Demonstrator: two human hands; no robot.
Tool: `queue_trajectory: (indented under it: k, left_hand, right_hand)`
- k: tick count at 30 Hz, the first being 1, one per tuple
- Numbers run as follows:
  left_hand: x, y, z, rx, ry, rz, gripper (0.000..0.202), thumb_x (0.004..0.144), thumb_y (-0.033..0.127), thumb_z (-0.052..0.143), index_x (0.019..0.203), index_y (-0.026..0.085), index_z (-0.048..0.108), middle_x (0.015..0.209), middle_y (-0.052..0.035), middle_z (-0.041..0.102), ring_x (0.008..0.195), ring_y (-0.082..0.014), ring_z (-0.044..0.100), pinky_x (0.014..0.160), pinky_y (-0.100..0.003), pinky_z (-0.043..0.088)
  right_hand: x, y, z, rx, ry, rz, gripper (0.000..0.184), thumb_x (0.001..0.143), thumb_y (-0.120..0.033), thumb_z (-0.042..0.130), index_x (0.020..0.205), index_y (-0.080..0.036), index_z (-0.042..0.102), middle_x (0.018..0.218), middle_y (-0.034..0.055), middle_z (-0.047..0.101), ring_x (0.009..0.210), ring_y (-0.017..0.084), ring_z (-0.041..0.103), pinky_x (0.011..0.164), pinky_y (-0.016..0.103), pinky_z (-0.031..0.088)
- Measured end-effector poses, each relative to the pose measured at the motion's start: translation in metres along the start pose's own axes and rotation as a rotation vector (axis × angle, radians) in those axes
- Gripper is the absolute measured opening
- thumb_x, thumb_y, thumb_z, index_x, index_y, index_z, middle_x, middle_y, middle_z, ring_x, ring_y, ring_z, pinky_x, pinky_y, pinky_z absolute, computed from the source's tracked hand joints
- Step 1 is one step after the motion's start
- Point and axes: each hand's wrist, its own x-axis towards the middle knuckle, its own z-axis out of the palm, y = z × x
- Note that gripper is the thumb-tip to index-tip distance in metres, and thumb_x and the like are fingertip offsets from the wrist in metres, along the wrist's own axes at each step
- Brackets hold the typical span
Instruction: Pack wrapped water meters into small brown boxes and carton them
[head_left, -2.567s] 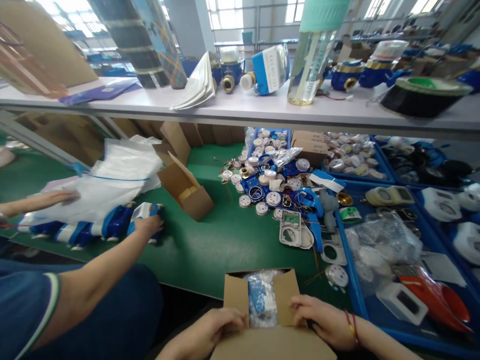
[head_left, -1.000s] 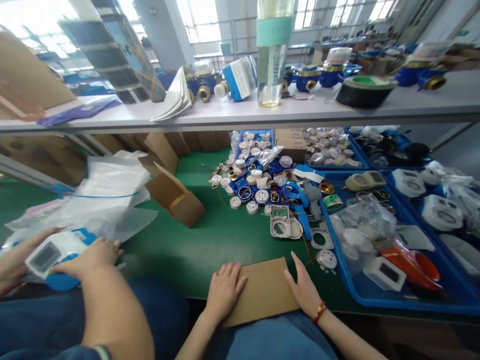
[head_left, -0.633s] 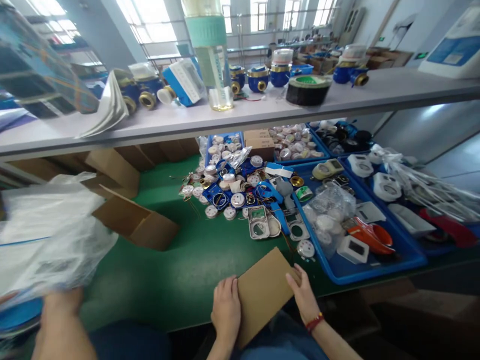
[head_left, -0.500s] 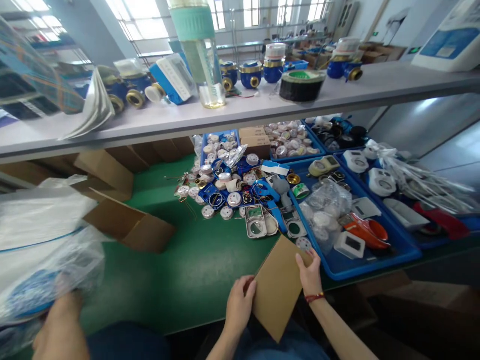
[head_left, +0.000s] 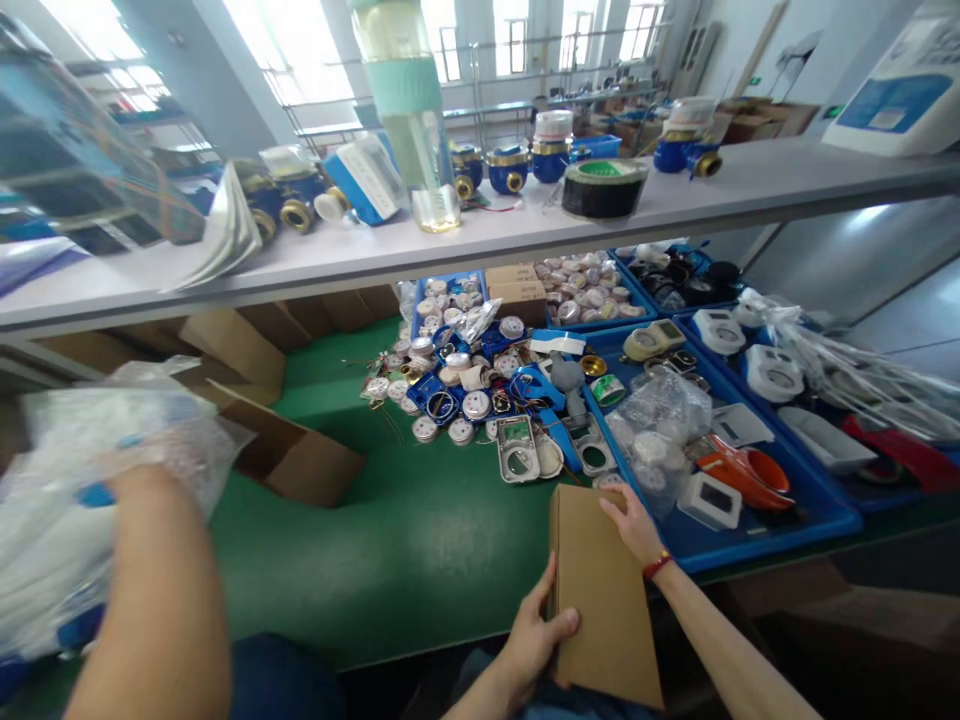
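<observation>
At the far left a co-worker's arm (head_left: 161,600) rose from the near edge, its hand buried in a crinkled plastic bag (head_left: 90,500) that covered that end of the worktop (head_left: 420,540). Just right of the bag an open carton (head_left: 289,455) lay on its side. Between it and the heap of small parts (head_left: 487,385) the green surface was bare down to the near edge.

The left hand (head_left: 536,630) held the closed cardboard box (head_left: 604,590) by its left side, thumb across the top face and fingers curled underneath. The box stood over the worktop's near edge, tilted, its far end over the green and its near end over the lap. The right hand (head_left: 634,520) gripped the far right corner, fingers bent over the rim.

Just beyond the box lay grey plastic frames (head_left: 525,455). Directly right, the blue tray (head_left: 757,540) touched or nearly touched the right hand's knuckles. The shelf (head_left: 525,235) overhung the back of the worktop.
</observation>
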Motion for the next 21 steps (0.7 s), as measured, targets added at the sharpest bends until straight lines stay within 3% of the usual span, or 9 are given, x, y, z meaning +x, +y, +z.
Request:
queue_trajectory:
  k: [3,6,9,11,13,14,16,19,21]
  left_hand:
    - [0.004,-0.015,0.001,-0.115,-0.089,0.092,0.104,0.06,0.04,0.073,0.139,0.025,0.007,0.135,-0.0077,0.042,0.119,-0.0269,0.043,0.1,-0.041,0.035]
    - [0.017,-0.025,0.008,-0.246,-0.139,0.187,0.123,0.054,0.045,0.076,0.136,0.02,-0.013,0.131,-0.0116,0.045,0.119,-0.0277,0.043,0.102,-0.045,0.032]
    - [0.034,-0.025,0.016,-0.183,-0.02,0.255,0.123,0.053,0.054,0.073,0.138,0.016,-0.007,0.133,-0.0129,0.042,0.118,-0.0265,0.044,0.102,-0.04,0.033]
    - [0.04,-0.013,0.014,0.013,0.079,0.171,0.111,0.058,0.061,0.064,0.139,0.015,0.004,0.13,-0.0139,0.045,0.109,-0.0264,0.053,0.095,-0.042,0.041]
    - [0.037,0.013,0.002,0.337,0.181,0.101,0.083,0.07,0.06,0.051,0.137,0.017,0.027,0.119,-0.0135,0.055,0.096,-0.0251,0.06,0.086,-0.044,0.047]
    - [0.032,0.032,-0.008,0.52,0.256,0.13,0.067,0.075,0.055,0.047,0.131,0.019,0.04,0.113,-0.012,0.059,0.094,-0.0239,0.061,0.085,-0.043,0.048]
    - [0.017,0.079,-0.034,0.834,0.468,0.334,0.042,0.08,0.04,0.044,0.114,0.019,0.058,0.111,-0.0088,0.061,0.102,-0.0206,0.056,0.092,-0.037,0.044]
    - [-0.005,0.159,-0.08,0.958,0.79,0.524,0.037,0.082,0.029,0.039,0.109,0.012,0.058,0.114,-0.0123,0.056,0.11,-0.0212,0.05,0.099,-0.038,0.037]
    - [-0.013,0.207,-0.104,0.972,0.994,0.591,0.042,0.083,0.025,0.039,0.118,0.005,0.047,0.124,-0.018,0.046,0.12,-0.0244,0.039,0.105,-0.042,0.028]
  right_hand:
    - [0.01,-0.008,0.006,-0.012,-0.097,-0.041,0.033,0.073,-0.044,0.05,0.093,-0.018,0.054,0.098,0.0069,0.06,0.095,0.024,0.056,0.089,0.041,0.042]
    - [0.029,-0.014,0.014,-0.083,-0.201,-0.042,0.036,0.072,-0.048,0.05,0.092,-0.019,0.054,0.092,0.0061,0.062,0.087,0.024,0.058,0.085,0.041,0.044]
    - [0.051,-0.013,0.017,-0.173,-0.266,-0.062,0.041,0.074,-0.053,0.045,0.093,-0.018,0.054,0.093,0.008,0.063,0.088,0.024,0.059,0.085,0.04,0.045]
    - [0.059,-0.01,0.017,-0.275,-0.234,-0.139,0.047,0.076,-0.054,0.039,0.099,-0.015,0.054,0.102,0.0121,0.061,0.098,0.025,0.056,0.091,0.04,0.042]
    - [0.058,-0.01,0.018,-0.431,-0.092,-0.275,0.056,0.078,-0.053,0.034,0.108,-0.01,0.051,0.114,0.0175,0.055,0.112,0.029,0.047,0.097,0.045,0.036]
    - [0.054,-0.01,0.02,-0.518,-0.006,-0.357,0.059,0.078,-0.052,0.033,0.114,-0.008,0.049,0.12,0.0187,0.05,0.118,0.03,0.041,0.1,0.048,0.032]
    - [0.039,-0.012,0.027,-0.664,0.116,-0.508,0.06,0.079,-0.049,0.033,0.124,-0.01,0.041,0.131,0.0167,0.042,0.126,0.031,0.03,0.103,0.053,0.025]
    - [0.012,-0.014,0.042,-0.746,0.077,-0.647,0.058,0.079,-0.045,0.039,0.129,-0.017,0.037,0.136,0.0103,0.038,0.129,0.029,0.026,0.104,0.054,0.023]
    - [-0.004,-0.02,0.052,-0.723,0.022,-0.684,0.055,0.079,-0.044,0.04,0.129,-0.022,0.038,0.135,0.0077,0.041,0.127,0.03,0.031,0.102,0.056,0.027]
